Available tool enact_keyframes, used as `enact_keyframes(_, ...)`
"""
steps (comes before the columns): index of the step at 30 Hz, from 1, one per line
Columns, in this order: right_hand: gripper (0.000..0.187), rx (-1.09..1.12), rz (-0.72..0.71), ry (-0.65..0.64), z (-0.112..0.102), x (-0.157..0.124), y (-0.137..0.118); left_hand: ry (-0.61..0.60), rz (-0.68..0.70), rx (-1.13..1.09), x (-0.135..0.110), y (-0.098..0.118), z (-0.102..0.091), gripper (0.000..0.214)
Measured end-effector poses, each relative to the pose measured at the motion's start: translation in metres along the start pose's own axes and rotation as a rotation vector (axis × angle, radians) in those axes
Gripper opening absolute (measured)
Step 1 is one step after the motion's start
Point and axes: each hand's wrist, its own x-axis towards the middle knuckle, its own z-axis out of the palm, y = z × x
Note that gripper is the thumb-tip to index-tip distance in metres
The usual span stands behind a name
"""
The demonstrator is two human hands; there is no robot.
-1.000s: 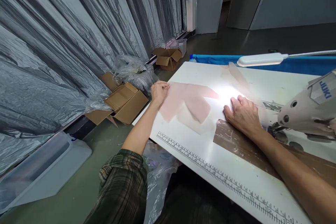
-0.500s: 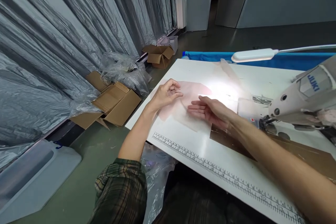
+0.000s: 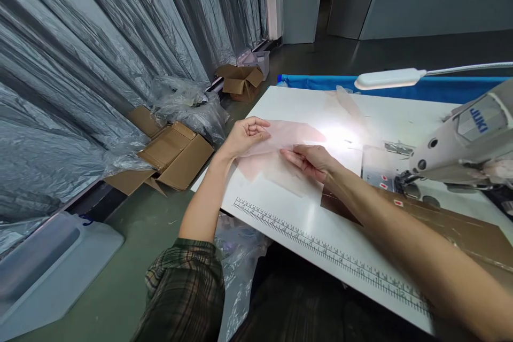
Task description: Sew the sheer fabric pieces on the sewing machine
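A sheer pale pink piece of fabric (image 3: 290, 133) stretches between my hands above the white table. My left hand (image 3: 249, 134) pinches its left end, thumb against curled fingers. Lower and to the right, my right hand (image 3: 306, 161) grips the near edge of the same fabric with thumb and fingers together. Beneath them, more sheer pink and whitish fabric (image 3: 276, 171) lies flat on the tabletop (image 3: 280, 97). Another thin pink strip (image 3: 349, 107) lies farther back on the table.
A JUKI sewing machine (image 3: 468, 136) stands at the right, with a lamp (image 3: 388, 79) over the table. Brown board (image 3: 449, 219) lies along the near right side, and a printed ruler (image 3: 312, 240) edges the front. Cardboard boxes (image 3: 180, 155) and clear plastic sit on the floor at left.
My right hand has gone from spread fingers to a closed grip on the fabric, moving slightly left. The pink fabric is now lifted and drawn straighter between both hands.
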Motion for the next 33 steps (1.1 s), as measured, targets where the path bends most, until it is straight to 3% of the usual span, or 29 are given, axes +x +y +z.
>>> enact_keyframes(3,0.04,-0.063,-0.052,0.035,-0.012,-0.006,0.001,0.078,-0.029,0.05,0.005,-0.008,-0.004,0.046)
enact_keyframes(6,0.029,-0.143,-0.068,0.032,-0.03,-0.023,0.003,0.245,-0.092,0.244,0.011,-0.017,-0.006,0.033)
enact_keyframes(9,0.017,-0.296,0.026,-0.026,-0.059,-0.053,0.007,0.391,-0.113,0.386,0.015,-0.026,-0.006,0.023)
enact_keyframes(12,0.021,-0.48,0.14,-0.123,-0.1,-0.092,0.009,0.446,-0.113,0.575,0.016,-0.032,-0.007,0.025)
enact_keyframes(15,0.037,-0.601,0.135,-0.21,-0.146,-0.132,0.005,0.448,0.0,0.839,0.012,-0.032,-0.008,0.031)
enact_keyframes(18,0.041,-0.757,0.152,-0.21,-0.189,-0.167,-0.005,0.474,0.258,0.933,0.009,-0.022,0.0,0.032)
enact_keyframes(20,0.044,-0.836,0.157,-0.186,-0.212,-0.183,-0.013,0.384,0.454,0.882,0.008,-0.009,0.016,0.029)
enact_keyframes(22,0.049,-0.881,0.135,-0.195,-0.225,-0.191,-0.017,0.183,0.61,0.829,0.006,0.005,0.045,0.025)
enact_keyframes(25,0.058,-0.904,0.066,-0.203,-0.225,-0.191,-0.014,-0.224,0.833,0.767,-0.003,0.024,0.105,0.021)
enact_keyframes(27,0.057,-0.949,0.02,-0.187,-0.218,-0.188,-0.006,-0.537,1.028,0.721,-0.012,0.033,0.145,0.025)
enact_keyframes(28,0.054,-0.994,-0.006,-0.177,-0.214,-0.187,-0.002,-0.639,1.073,0.705,-0.016,0.036,0.162,0.027)
enact_keyframes(30,0.048,-1.089,-0.039,-0.169,-0.211,-0.184,0.002,-0.738,1.112,0.718,-0.024,0.042,0.185,0.03)
enact_keyframes(33,0.041,-1.128,-0.022,-0.141,-0.222,-0.179,-0.004,-0.749,1.054,0.857,-0.033,0.052,0.194,0.026)
